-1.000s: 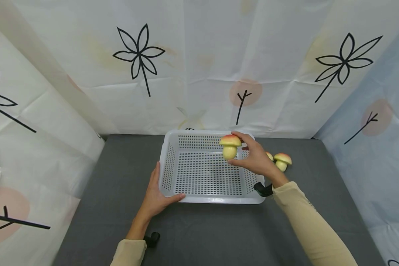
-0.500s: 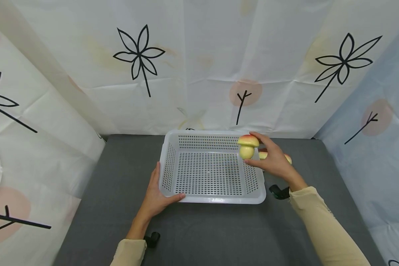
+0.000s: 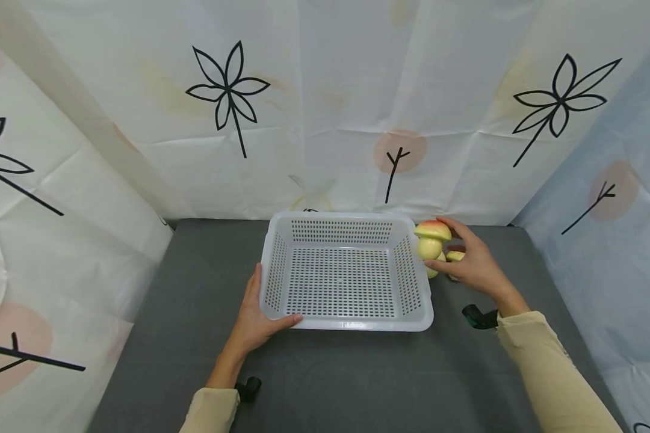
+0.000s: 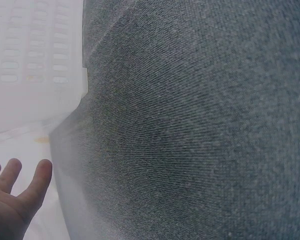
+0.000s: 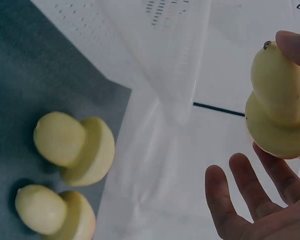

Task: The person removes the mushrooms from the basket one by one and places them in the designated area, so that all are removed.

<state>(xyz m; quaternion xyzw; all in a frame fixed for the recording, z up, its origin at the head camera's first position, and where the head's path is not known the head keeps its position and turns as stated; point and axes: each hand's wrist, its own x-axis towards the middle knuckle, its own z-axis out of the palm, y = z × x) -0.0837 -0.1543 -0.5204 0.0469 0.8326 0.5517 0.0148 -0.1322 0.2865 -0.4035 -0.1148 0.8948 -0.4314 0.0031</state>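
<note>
My right hand (image 3: 479,267) pinches a mushroom (image 3: 433,231), likely artificial, with a red-yellow cap and pale stem, between thumb and fingertips. It is held upright just past the right rim of a white perforated plastic basket (image 3: 346,325). Two similar mushrooms lie on the table below: in the right wrist view, one mushroom (image 5: 60,139) is above the other mushroom (image 5: 40,210). The head view shows them partly hidden by the hand. My left hand (image 3: 257,328) rests at the basket's front left corner, fingers straight along its side and thumb on the front rim.
A dark grey cloth (image 3: 352,379) covers the table. White printed curtains (image 3: 325,120) enclose the back and both sides, and the basket's far rim is close to the back one. A black wrist strap part (image 3: 479,317) juts from the right sleeve.
Carrying the mushroom, my right hand has moved right, from over the basket's interior to beyond its right rim. The left hand and basket have stayed in place.
</note>
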